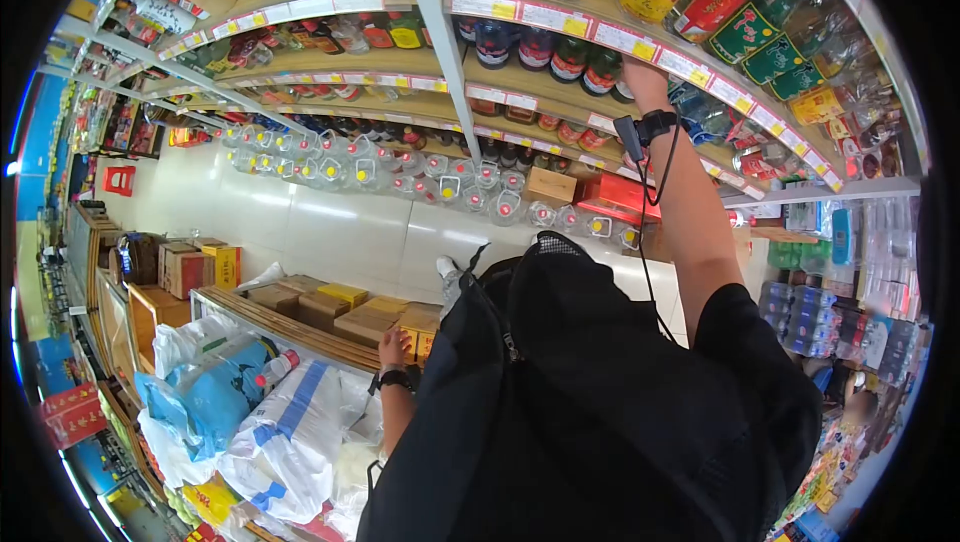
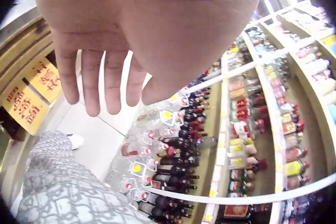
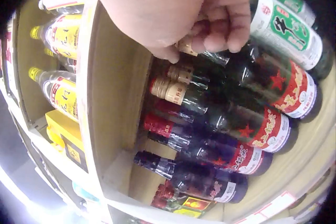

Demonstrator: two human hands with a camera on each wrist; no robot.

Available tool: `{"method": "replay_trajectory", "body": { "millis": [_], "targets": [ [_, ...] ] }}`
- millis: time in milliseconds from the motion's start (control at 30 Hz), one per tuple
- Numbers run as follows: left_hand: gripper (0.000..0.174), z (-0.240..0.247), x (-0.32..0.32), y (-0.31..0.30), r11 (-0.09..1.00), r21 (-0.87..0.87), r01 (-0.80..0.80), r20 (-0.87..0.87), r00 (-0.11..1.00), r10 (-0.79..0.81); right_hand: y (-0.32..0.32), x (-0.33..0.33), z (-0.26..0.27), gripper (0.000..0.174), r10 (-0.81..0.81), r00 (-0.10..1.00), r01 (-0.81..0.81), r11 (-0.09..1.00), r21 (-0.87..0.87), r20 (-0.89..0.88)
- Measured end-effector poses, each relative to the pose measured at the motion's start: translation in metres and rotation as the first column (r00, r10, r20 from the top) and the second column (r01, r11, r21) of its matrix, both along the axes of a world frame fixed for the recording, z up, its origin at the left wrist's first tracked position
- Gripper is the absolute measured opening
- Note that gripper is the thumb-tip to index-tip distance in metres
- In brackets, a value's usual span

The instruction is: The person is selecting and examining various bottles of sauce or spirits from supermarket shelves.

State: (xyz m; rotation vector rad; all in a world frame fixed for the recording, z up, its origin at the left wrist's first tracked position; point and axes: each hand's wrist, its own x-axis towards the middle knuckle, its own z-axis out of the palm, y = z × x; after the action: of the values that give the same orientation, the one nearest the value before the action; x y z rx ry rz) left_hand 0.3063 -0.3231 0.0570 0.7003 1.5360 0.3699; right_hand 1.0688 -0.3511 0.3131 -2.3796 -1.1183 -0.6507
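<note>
My right hand [image 1: 645, 80] reaches up into a shelf [image 1: 560, 18] of bottles. In the right wrist view its fingers [image 3: 220, 34] curl round the gold-capped neck of a dark green bottle [image 3: 262, 74] with a red star label. That bottle stands in a row of like bottles [image 3: 236, 124]. My left hand [image 1: 393, 346] hangs at my side above yellow cardboard boxes [image 1: 372, 318]. Its fingers [image 2: 107, 85] hang straight and hold nothing.
Shelves of bottles run along the aisle, with clear jugs [image 1: 450, 184] on the lowest level. White and blue sacks [image 1: 285, 432] lie at the lower left beside a wooden counter [image 1: 270, 320]. White floor tiles [image 1: 340, 232] show ahead.
</note>
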Motion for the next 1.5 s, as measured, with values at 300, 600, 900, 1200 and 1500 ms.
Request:
{"method": "replay_trajectory", "body": {
  "millis": [300,600,900,1200,1500],
  "targets": [
    [0.032,0.218,0.174,0.003,0.909,0.357,0.213,0.179,0.94,-0.29,0.001,-0.001,0.0,0.036,0.03,0.973,-0.009,0.996,0.09,-0.23],
    [0.037,0.315,0.266,0.005,0.978,0.202,-0.06,0.896,0.414,-0.16,-0.044,-0.082,0.032,0.029,0.312,0.813,-0.124,0.918,0.377,-0.493],
    [0.044,0.216,0.309,0.002,0.952,-0.284,-0.117,0.905,0.295,0.307,-0.091,-0.133,0.066,0.028,0.548,0.738,-0.313,0.794,0.52,-0.393],
    [0.057,0.255,0.333,-0.001,0.985,-0.167,0.049,0.88,0.458,0.126,-0.062,-0.213,0.114,0.019,0.606,-0.145,-0.328,0.716,0.616,-0.782],
    [0.049,0.233,0.312,-0.005,0.964,-0.136,0.227,0.831,0.556,-0.014,-0.031,-0.226,0.104,0.019,0.491,-0.379,-0.409,0.671,0.618,-0.784]
  ]
}}
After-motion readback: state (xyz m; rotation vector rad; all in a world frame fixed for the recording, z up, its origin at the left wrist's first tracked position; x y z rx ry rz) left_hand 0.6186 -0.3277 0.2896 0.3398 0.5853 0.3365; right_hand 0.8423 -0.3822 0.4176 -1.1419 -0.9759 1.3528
